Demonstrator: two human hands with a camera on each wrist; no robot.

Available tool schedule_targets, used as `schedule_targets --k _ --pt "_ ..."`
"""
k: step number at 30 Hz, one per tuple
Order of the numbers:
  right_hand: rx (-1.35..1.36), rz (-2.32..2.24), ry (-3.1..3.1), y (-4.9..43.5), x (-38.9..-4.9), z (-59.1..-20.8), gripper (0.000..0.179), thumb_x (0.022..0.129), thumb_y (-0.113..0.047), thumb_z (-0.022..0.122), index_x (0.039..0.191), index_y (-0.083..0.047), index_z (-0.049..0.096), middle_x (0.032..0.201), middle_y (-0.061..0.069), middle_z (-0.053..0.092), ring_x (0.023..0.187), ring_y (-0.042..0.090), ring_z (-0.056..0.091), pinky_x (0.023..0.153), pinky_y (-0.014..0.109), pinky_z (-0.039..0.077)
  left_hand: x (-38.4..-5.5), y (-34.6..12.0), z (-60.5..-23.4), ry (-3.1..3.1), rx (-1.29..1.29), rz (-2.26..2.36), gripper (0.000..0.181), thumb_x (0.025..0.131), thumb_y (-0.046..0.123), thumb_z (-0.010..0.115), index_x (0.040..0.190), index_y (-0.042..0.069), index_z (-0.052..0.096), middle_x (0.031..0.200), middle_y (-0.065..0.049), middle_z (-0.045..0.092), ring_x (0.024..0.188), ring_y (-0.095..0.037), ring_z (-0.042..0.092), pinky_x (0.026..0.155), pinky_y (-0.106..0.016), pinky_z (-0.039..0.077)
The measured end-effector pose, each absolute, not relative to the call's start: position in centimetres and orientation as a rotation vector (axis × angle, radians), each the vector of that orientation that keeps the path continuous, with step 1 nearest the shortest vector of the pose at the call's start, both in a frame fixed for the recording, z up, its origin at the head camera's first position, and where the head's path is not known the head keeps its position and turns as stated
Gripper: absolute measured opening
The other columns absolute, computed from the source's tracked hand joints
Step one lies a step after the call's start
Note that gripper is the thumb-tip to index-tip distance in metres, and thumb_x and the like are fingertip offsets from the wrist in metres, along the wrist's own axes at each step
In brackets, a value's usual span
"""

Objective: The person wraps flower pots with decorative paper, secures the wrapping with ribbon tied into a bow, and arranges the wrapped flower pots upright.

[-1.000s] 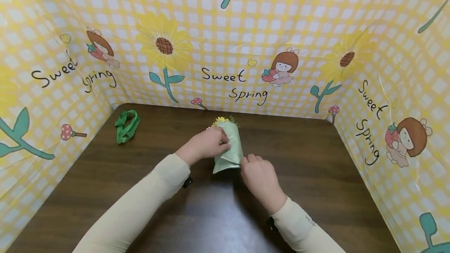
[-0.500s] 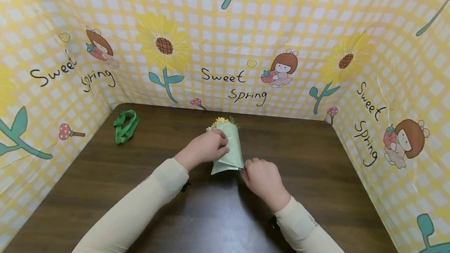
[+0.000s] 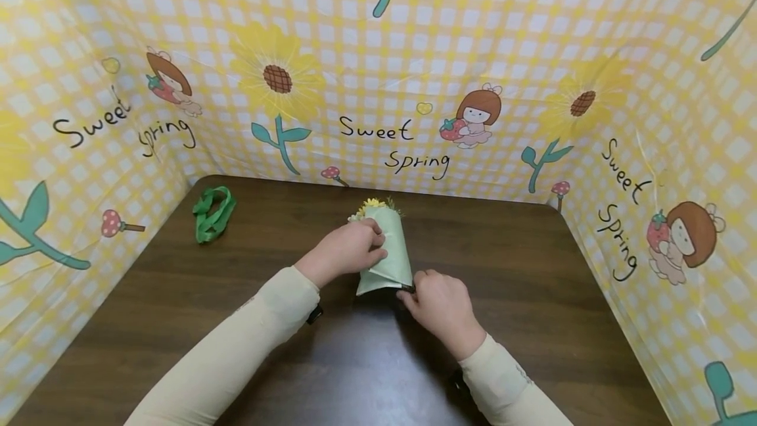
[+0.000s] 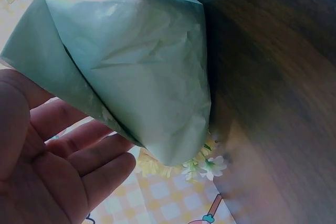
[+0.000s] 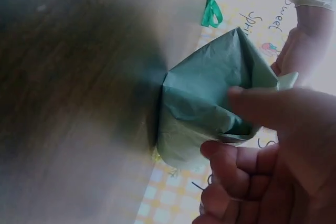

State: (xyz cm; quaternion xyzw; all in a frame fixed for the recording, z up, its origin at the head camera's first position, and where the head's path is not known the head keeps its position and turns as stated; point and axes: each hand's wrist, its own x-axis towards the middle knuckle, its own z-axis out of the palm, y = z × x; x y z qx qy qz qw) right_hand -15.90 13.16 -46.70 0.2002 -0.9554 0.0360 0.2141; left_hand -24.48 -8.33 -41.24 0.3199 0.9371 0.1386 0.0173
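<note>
A small flower bouquet lies on the table in pale green wrapping paper. Its yellow flowers and some white ones show at the far end. In the left wrist view, white flowers peek out beyond the paper. My left hand rests on the wrap's left side, its loosely bent fingers touching the paper flap; some fingertips are hidden behind it. With my right hand I pinch the paper's near right corner between thumb and curled fingers. In the right wrist view, the folded near end gapes slightly beside my thumb.
A looped green ribbon lies at the table's far left. The dark wooden table is walled in by a yellow checked cloth at the back and both sides.
My right hand has drawn slightly toward me at the near corner, its thumb now lower and further left. My left hand shifted down a little. The ribbon stays put.
</note>
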Motion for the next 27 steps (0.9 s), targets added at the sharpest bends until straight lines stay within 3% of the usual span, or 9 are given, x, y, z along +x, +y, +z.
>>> schedule_targets --k 6,17,20,23,27 --pt "0.460 0.167 -2.712 12.7 -16.2 -47.2 0.034 0.076 -0.015 0.074 0.058 -0.016 0.046 0.054 0.001 0.047 0.045 0.024 0.052 0.038 0.037 0.039 -24.4 -8.5 -41.3 2.914 0.982 0.430 0.048 0.101 0.032 0.066 0.062 0.021 0.039 0.115 -0.005 0.065 0.116 -0.022 0.066 0.096 -0.036 0.054" --pt "0.450 0.151 -2.766 12.4 -16.2 -46.5 0.041 0.076 -0.017 0.076 0.053 -0.017 0.043 0.049 -0.001 0.045 0.041 0.019 0.046 0.035 0.036 0.034 -24.3 -8.5 -41.5 2.902 1.019 0.471 0.048 0.101 0.030 0.066 0.063 0.020 0.038 0.110 -0.005 0.065 0.117 -0.021 0.065 0.101 -0.036 0.053" --pt "0.466 0.079 -2.729 12.1 -16.1 -46.6 0.040 0.073 -0.014 0.076 0.051 -0.018 0.042 0.048 -0.002 0.043 0.040 0.018 0.044 0.034 0.034 0.032 -24.3 -8.6 -41.8 2.895 1.034 0.502 0.043 0.101 0.030 0.067 0.064 0.020 0.046 0.113 -0.005 0.065 0.117 -0.021 0.065 0.101 -0.036 0.053" --pt "0.472 -0.015 -2.614 11.6 -15.9 -46.5 0.041 0.072 -0.029 0.088 0.063 -0.013 0.051 0.058 0.001 0.049 0.048 0.020 0.051 0.037 0.033 0.039 -24.4 -8.8 -41.8 2.902 1.044 0.503 0.037 0.100 0.030 0.067 0.067 0.019 0.055 0.115 -0.005 0.065 0.115 -0.021 0.066 0.100 -0.036 0.053" --pt "0.680 -0.088 -2.484 10.8 -16.1 -45.2 0.056 0.069 -0.041 0.095 0.093 -0.007 0.057 0.082 0.005 0.055 0.069 0.023 0.058 0.054 0.032 0.049 -24.6 -8.9 -41.4 2.909 1.031 0.485 0.034 0.101 0.031 0.067 0.071 0.018 0.060 0.116 -0.005 0.065 0.113 -0.021 0.067 0.098 -0.036 0.054"
